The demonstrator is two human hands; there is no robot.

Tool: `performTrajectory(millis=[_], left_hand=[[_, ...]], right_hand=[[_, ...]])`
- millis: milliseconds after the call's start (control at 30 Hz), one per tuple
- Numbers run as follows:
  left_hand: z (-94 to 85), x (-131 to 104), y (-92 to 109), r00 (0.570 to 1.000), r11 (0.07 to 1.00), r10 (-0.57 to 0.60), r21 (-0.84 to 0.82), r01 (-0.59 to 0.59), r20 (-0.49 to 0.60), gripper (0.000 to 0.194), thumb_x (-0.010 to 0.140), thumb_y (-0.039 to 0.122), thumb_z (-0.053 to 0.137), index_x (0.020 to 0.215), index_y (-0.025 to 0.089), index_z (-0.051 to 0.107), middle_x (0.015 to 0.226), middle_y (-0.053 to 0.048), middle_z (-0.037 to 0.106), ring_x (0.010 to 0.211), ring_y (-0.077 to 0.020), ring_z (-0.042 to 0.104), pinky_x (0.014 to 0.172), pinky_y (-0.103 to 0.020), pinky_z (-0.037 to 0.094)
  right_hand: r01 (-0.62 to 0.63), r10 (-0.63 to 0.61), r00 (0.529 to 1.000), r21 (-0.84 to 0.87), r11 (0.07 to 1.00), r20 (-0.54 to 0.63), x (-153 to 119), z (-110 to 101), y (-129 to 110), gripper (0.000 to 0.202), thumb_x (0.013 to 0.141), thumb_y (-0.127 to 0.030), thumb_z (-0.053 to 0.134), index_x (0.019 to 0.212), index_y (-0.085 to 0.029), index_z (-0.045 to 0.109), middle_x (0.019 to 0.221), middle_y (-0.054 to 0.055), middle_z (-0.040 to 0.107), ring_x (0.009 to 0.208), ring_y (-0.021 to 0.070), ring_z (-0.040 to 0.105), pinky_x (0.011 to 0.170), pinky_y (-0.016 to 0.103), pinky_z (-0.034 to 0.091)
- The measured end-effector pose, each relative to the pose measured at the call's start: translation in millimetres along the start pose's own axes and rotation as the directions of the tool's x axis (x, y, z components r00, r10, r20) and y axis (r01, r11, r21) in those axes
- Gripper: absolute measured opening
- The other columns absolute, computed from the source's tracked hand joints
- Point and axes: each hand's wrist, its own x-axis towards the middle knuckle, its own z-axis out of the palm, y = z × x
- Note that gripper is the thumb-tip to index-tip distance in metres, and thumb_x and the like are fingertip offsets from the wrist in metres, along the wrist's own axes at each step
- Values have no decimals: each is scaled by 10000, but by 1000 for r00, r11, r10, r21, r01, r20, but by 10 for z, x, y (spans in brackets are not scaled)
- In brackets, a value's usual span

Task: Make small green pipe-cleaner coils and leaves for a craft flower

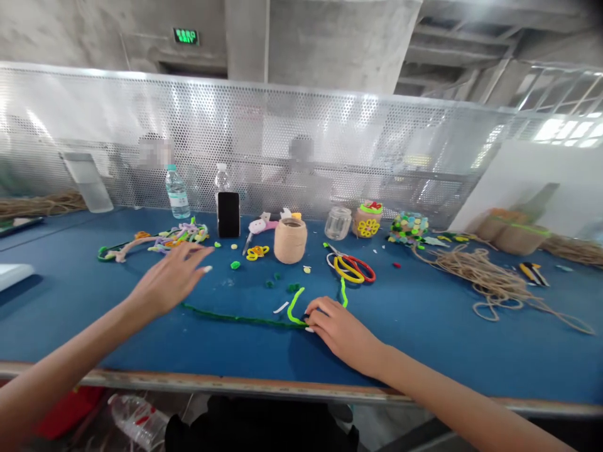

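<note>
My right hand, fingertips closed near the table's front, pinches a long dark green pipe cleaner that stretches out to the left. A bent bright green pipe cleaner touches the same fingertips, and another bright green piece shows behind the hand. My left hand is held over the table with its fingers apart and nothing in them. Beyond it lies a tangle of coloured pipe cleaners. A jar wrapped in twine stands upright past both hands.
Scissors lie right of the wrapped jar, with a clear glass jar and a decorated jar behind. Loose twine and a utility knife are at right. A phone and water bottle stand at the back.
</note>
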Motion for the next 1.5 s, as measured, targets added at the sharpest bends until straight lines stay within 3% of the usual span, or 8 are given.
performTrajectory(millis=[67, 167, 300, 433, 667, 833, 1100, 1500], left_hand=[[42, 90, 382, 972, 973, 231, -22, -230, 40, 387, 891, 311, 424, 1276, 308, 453, 1346, -28, 418, 1248, -205, 381, 1059, -362, 279], [162, 248, 882, 732, 733, 680, -35, -679, 35, 443, 872, 228, 513, 1299, 292, 414, 1396, -63, 371, 1291, -257, 322, 1045, -442, 293], [297, 436, 1098, 611, 594, 792, -201, -779, -25, 133, 887, 185, 480, 964, 180, 589, 1159, -82, 587, 1241, -251, 398, 1043, -474, 274], [273, 510, 987, 642, 604, 765, -283, -745, -54, 211, 928, 182, 378, 856, 149, 573, 853, -54, 654, 873, -154, 590, 849, -312, 447], [313, 567, 717, 733, 699, 679, -275, -660, -33, 270, 922, 105, 314, 921, 147, 581, 565, 51, 609, 505, -50, 564, 552, -132, 433], [382, 625, 617, 782, 782, 616, -42, -622, -98, 257, 846, 95, 376, 841, 147, 627, 696, -34, 662, 626, -135, 599, 610, -245, 441], [247, 667, 562, 776, 788, 613, 188, -586, -151, 290, 916, 177, 341, 927, 191, 631, 820, -65, 661, 848, -184, 573, 829, -354, 420], [241, 795, 231, 872, 898, 439, 123, -422, -215, 218, 841, 109, 370, 812, 151, 582, 761, -53, 612, 762, -168, 577, 722, -282, 433]], right_hand=[[4, -4, 1000, -16, 1000, -9, 19, -19, -10, 157, 870, -51, 437, 849, -124, 574, 930, 100, 561, 866, 211, 528, 749, 377, 462], [42, -43, 999, -26, 999, -27, 63, -152, -30, 169, 886, -57, 404, 864, -127, 556, 917, 94, 565, 855, 205, 507, 766, 377, 440], [42, -44, 996, -23, 999, -80, 130, -380, -10, 160, 911, -98, 389, 874, -136, 540, 842, 66, 581, 800, 182, 507, 746, 331, 437], [51, -53, 993, -30, 998, -102, 169, -468, 115, 171, 914, -104, 390, 908, -126, 560, 822, 65, 597, 764, 165, 538, 701, 288, 449], [9, -13, 990, -28, 1000, -143, 238, -344, 413, 277, 910, -117, 335, 940, -91, 609, 812, 117, 606, 771, 202, 550, 702, 341, 455], [-73, 79, 982, 39, 997, -170, 281, -288, 392, 295, 883, -88, 327, 931, -91, 619, 849, 141, 624, 811, 212, 562, 754, 378, 440], [-110, 115, 993, 227, 968, -10, 342, -438, 376, 314, 955, -233, 344, 872, -123, 626, 600, -7, 619, 477, 73, 524, 444, 180, 382], [-199, 167, 974, -228, 953, -153, 332, -343, 514, 234, 852, -36, 383, 898, -92, 606, 777, 111, 632, 713, 195, 583, 622, 278, 398]])
